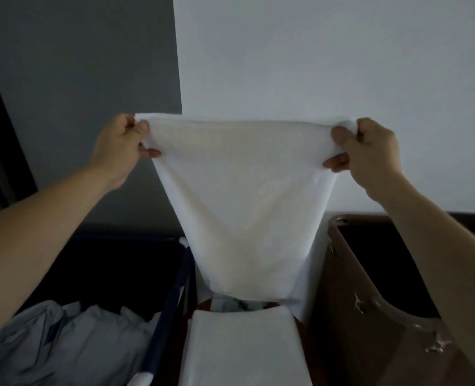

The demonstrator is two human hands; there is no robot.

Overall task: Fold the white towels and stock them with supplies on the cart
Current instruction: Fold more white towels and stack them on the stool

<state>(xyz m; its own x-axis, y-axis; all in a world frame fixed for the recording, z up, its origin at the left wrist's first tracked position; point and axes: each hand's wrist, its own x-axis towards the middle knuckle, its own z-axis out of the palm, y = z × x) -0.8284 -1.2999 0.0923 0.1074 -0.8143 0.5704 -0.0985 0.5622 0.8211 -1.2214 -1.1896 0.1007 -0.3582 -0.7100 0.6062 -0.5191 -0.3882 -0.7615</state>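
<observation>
A white towel (244, 196) hangs stretched in the air in front of me, narrowing toward its lower edge. My left hand (120, 146) pinches its top left corner between thumb and curled fingers. My right hand (368, 147) grips the top right corner the same way. Below the hanging towel lies a folded white towel (243, 346) flat on the cart top (200, 306), of which only a brown sliver shows.
A dark blue laundry bag (172, 307) at the lower left holds crumpled pale linen (63, 338). A brown bin (350, 302) with a clear liner stands at the right. A white wall and a grey wall rise behind.
</observation>
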